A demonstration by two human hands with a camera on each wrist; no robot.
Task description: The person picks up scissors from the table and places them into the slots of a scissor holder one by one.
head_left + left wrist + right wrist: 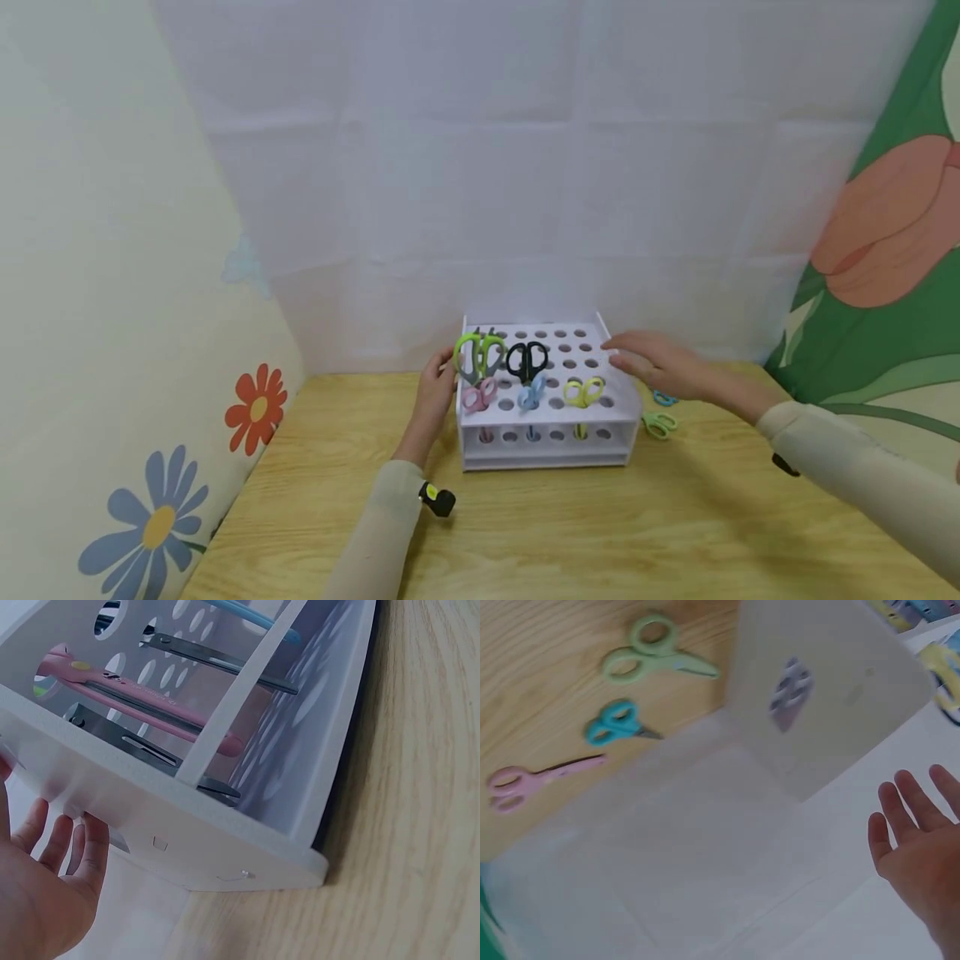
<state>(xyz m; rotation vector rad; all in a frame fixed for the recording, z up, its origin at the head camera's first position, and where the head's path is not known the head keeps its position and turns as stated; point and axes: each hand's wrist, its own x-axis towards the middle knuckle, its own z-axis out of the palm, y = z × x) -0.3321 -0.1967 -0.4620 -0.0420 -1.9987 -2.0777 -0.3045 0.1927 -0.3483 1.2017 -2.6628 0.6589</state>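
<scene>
A white rack (543, 417) with rows of round holes stands on the table. In it, handles up, are green-and-grey scissors (478, 377), black scissors (527, 367), pink scissors (480, 395), light blue scissors (532, 395) and yellow scissors (582, 395). Against the rack's left side panel (142, 817) rest the fingertips of my left hand (435, 398). My right hand (663, 365) reaches over by the rack's upper right edge. In the right wrist view that hand (922, 829) has its fingers spread, holds nothing and appears apart from the panel.
To the right of the rack, green scissors (656, 654), teal scissors (619, 724) and pink scissors (536, 780) lie on the wooden table (540, 533). A white cloth (525, 183) hangs behind. Painted walls flank both sides.
</scene>
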